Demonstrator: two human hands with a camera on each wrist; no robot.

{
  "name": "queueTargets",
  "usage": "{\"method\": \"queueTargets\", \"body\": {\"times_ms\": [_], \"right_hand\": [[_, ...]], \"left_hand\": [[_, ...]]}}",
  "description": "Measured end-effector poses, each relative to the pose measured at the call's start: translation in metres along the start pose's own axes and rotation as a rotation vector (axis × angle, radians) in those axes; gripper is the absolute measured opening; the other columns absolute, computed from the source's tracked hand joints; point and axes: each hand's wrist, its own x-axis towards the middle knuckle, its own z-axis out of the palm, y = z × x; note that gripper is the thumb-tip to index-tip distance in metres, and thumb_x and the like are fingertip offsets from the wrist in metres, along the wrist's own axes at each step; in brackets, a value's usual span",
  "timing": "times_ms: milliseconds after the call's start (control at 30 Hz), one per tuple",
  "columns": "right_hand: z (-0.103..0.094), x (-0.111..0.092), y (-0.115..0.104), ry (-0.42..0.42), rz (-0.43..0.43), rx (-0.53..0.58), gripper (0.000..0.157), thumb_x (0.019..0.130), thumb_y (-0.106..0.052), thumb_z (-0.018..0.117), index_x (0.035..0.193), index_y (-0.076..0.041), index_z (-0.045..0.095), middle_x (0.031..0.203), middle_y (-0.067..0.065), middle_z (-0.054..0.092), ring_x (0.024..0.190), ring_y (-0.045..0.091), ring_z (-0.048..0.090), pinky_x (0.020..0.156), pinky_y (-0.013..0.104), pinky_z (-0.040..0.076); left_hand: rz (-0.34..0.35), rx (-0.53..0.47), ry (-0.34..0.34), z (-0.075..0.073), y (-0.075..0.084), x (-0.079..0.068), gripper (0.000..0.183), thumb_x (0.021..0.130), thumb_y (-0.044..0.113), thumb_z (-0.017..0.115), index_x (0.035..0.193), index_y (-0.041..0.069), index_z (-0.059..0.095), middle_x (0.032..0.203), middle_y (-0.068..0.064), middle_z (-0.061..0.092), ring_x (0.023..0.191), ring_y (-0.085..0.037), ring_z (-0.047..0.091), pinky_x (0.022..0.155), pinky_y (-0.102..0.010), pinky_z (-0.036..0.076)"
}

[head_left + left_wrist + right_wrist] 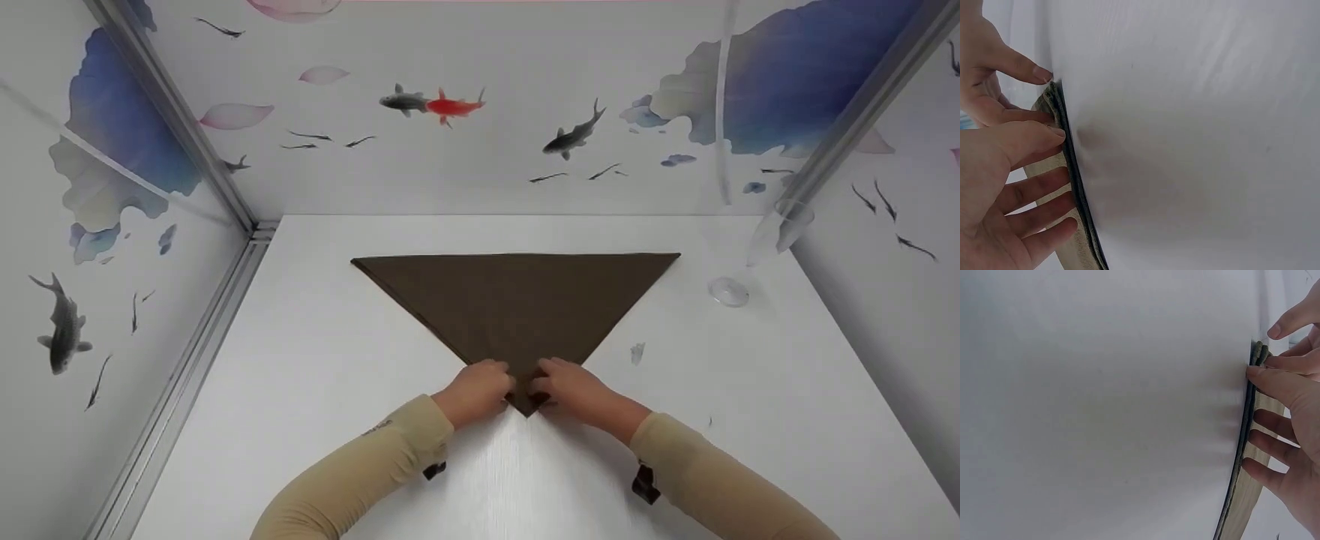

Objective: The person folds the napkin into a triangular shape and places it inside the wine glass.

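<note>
A dark brown cloth [517,300] lies folded into a triangle, its long straight edge at the back and one corner towards me. Beside that near corner, my left hand [476,391] pinches the left edge of the cloth. My right hand [581,390] pinches the opposite edge, a short gap away. In the left wrist view, the left thumb lies at the layered cloth edge [1075,169], with the other fingers spread over the fabric. The right wrist view has the right hand [1292,416] placed much the same way along its edge.
The cloth lies on a white table [337,450] walled by white panels [495,172] printed with fish and petals. A clear suction cup [728,292] sits on the right, with a small mark [637,353] nearer the cloth. Metal frame bars [187,127] line the corners.
</note>
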Motion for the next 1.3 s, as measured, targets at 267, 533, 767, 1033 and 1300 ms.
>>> {"method": "queueTargets", "body": {"times_ms": [267,533,767,1033,1300], "right_hand": [[0.0010,0.0026,-0.0030,0.025,0.036,0.038,0.012,0.081,-0.010,0.080,0.088,-0.017,0.073,0.085,-0.003,0.056,0.078,0.015,0.050,0.068,0.030,0.048],[0.0026,0.0044,-0.0054,0.006,0.050,0.042,0.012,0.083,-0.015,0.078,0.094,-0.018,0.074,0.084,-0.003,0.055,0.077,0.015,0.050,0.067,0.030,0.047],[0.0080,0.0066,-0.0049,0.049,-0.006,0.059,0.008,0.086,-0.011,0.074,0.093,-0.016,0.073,0.086,-0.002,0.058,0.078,0.016,0.053,0.067,0.030,0.048],[0.0066,0.0058,-0.0037,0.021,-0.002,0.077,0.005,0.091,-0.013,0.069,0.095,-0.016,0.071,0.085,-0.002,0.056,0.076,0.015,0.050,0.066,0.030,0.045],[0.0030,0.0039,-0.0035,-0.032,0.023,0.110,0.006,0.091,-0.013,0.069,0.095,-0.017,0.070,0.086,-0.003,0.054,0.077,0.014,0.047,0.066,0.029,0.043]], "left_hand": [[0.010,0.001,0.036,0.0021,0.0032,0.0018,0.006,0.086,0.016,0.075,0.091,0.018,0.076,0.083,0.001,0.062,0.077,-0.015,0.056,0.067,-0.026,0.049],[-0.009,-0.002,0.024,0.0037,0.0060,0.0051,0.005,0.090,0.023,0.072,0.093,0.020,0.075,0.085,0.002,0.063,0.078,-0.015,0.056,0.066,-0.028,0.049],[-0.013,0.003,0.035,0.0052,0.0059,0.0072,0.005,0.088,0.023,0.073,0.092,0.020,0.072,0.085,0.001,0.062,0.079,-0.017,0.056,0.067,-0.030,0.049],[-0.031,-0.021,0.028,0.0049,0.0049,0.0078,0.009,0.088,0.023,0.073,0.096,0.020,0.072,0.087,0.001,0.062,0.080,-0.017,0.054,0.068,-0.031,0.049],[-0.032,-0.012,0.007,0.0035,0.0041,0.0072,0.011,0.088,0.020,0.073,0.098,0.018,0.070,0.089,-0.001,0.062,0.082,-0.018,0.055,0.068,-0.033,0.050]]}}
